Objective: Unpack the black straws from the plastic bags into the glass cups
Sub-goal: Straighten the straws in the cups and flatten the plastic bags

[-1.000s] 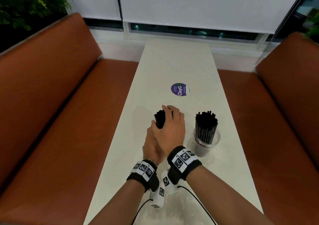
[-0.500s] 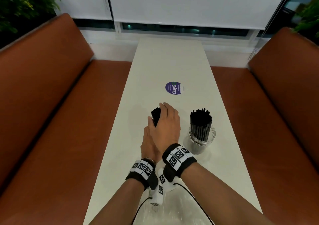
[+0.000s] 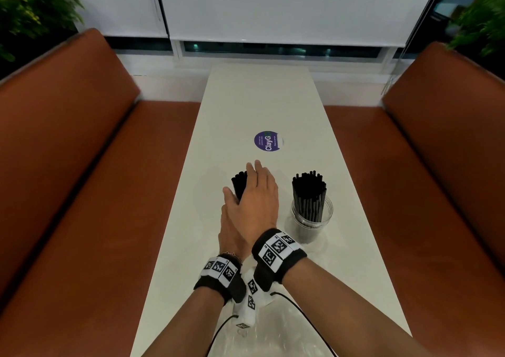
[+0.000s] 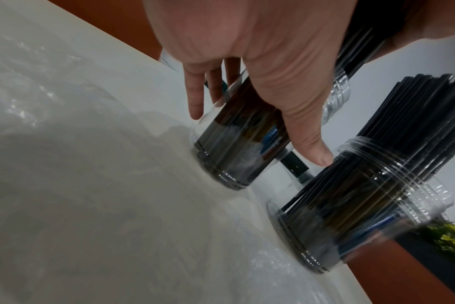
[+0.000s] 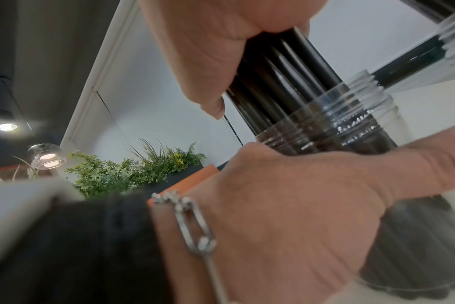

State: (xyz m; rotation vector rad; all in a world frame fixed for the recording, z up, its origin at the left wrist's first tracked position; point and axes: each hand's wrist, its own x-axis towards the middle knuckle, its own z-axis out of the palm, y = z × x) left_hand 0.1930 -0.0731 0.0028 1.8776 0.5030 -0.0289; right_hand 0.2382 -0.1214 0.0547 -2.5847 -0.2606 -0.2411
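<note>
On the white table (image 3: 259, 96) my left hand (image 4: 257, 131) holds a clear glass cup (image 4: 229, 148), thumb on one side and fingers on the other. In the head view my right hand covers this cup. My right hand (image 3: 243, 180) holds a bundle of black straws (image 5: 286, 78) between thumb and fingers just above the cup's rim (image 5: 338, 115); the bundle's lower part stands inside the cup. To the right stands a second glass cup (image 3: 311, 220) packed with upright black straws (image 3: 308, 189). Crumpled clear plastic bags (image 3: 259, 337) lie at the near table end under my wrists.
A round purple sticker (image 3: 267, 141) lies on the table beyond the cups. Orange-brown benches run along the left (image 3: 95, 192) and right (image 3: 423, 192) sides. White blinds and green plants are at the far end.
My right hand's fingers, curled over the straw tops before, now stretch forward along the bundle. The left hand stays on the cup. The second cup has not moved.
</note>
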